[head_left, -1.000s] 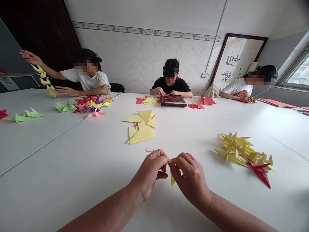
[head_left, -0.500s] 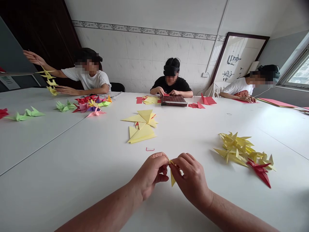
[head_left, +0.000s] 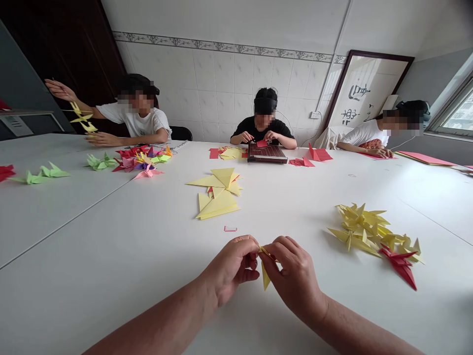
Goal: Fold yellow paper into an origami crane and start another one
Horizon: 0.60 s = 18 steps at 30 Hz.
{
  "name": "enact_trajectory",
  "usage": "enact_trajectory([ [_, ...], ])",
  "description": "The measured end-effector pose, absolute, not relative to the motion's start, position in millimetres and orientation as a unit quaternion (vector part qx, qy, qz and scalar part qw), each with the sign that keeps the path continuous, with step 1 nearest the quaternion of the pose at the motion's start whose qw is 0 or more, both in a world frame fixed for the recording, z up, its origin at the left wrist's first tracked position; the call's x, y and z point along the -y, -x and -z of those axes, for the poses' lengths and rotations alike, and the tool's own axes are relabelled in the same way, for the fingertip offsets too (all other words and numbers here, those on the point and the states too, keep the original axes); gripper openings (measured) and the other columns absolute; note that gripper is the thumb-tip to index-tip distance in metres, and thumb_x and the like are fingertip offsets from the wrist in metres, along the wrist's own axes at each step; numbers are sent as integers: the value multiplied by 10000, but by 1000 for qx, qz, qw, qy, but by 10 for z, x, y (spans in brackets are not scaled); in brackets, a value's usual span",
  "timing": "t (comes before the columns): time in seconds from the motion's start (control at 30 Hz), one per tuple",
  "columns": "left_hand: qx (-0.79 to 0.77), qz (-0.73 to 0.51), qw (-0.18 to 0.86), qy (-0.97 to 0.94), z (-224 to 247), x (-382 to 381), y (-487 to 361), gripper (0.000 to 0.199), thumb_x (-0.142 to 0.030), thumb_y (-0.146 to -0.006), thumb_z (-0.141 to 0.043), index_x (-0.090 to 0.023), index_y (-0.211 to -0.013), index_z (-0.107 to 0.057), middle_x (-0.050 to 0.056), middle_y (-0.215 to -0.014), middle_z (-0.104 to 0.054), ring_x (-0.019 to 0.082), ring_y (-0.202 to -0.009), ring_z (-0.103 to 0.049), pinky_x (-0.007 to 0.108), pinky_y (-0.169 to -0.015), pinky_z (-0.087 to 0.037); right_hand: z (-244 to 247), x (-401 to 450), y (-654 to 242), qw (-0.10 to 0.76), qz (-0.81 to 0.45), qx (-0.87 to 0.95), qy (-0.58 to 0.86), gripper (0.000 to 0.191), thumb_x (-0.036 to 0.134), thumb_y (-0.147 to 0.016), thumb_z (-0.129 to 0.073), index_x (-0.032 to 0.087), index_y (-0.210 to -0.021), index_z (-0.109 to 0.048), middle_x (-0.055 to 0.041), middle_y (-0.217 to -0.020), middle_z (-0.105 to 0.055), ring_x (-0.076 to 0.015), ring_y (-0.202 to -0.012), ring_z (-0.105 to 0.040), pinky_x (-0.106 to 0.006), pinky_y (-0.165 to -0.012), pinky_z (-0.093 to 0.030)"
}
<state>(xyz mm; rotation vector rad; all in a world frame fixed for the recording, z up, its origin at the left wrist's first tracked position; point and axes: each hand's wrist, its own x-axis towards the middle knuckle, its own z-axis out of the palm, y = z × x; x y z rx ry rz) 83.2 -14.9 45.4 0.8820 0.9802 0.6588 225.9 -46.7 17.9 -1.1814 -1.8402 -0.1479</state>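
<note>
Between my two hands is a small folded yellow origami crane point(head_left: 265, 277), mostly covered by my fingers, with one pointed flap hanging down. My left hand point(head_left: 236, 266) pinches its upper left tip between thumb and forefinger, the other fingers curled. From the right, my right hand point(head_left: 293, 266) grips the paper, closed around its body. Straight ahead on the table lie folded yellow paper pieces point(head_left: 219, 204), with bits of red among them. To the right rests a pile of finished yellow cranes point(head_left: 362, 224), and a red crane point(head_left: 399, 264) lies against its near side.
A white table point(head_left: 129, 276) spans the view. Colourful cranes point(head_left: 142, 160) and green cranes point(head_left: 40, 173) lie at the left. Across the table, a person works at a paper trimmer point(head_left: 267, 153); another holds a yellow crane string point(head_left: 83, 117); a third leans over red paper at right.
My hands stay nearly still, pinching the same yellow paper. Across the table, the middle person has lifted a red sheet off the trimmer. The left person's crane string has shifted.
</note>
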Motion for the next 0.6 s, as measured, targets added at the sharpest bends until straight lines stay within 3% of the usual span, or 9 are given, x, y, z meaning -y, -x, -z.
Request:
enact_trajectory([
  [0.6, -439, -299, 733, -425, -507, 133, -822, 115, -263, -635, -600, -184, -615, -519, -40, -611, -407, 96, -608, -406, 205, -572, -411, -205, 475, -2279, 460, 94, 739, 483, 228, 142, -880, -513, 191, -665, -572, 11, -573, -494, -122, -550, -414, -249, -531, -315],
])
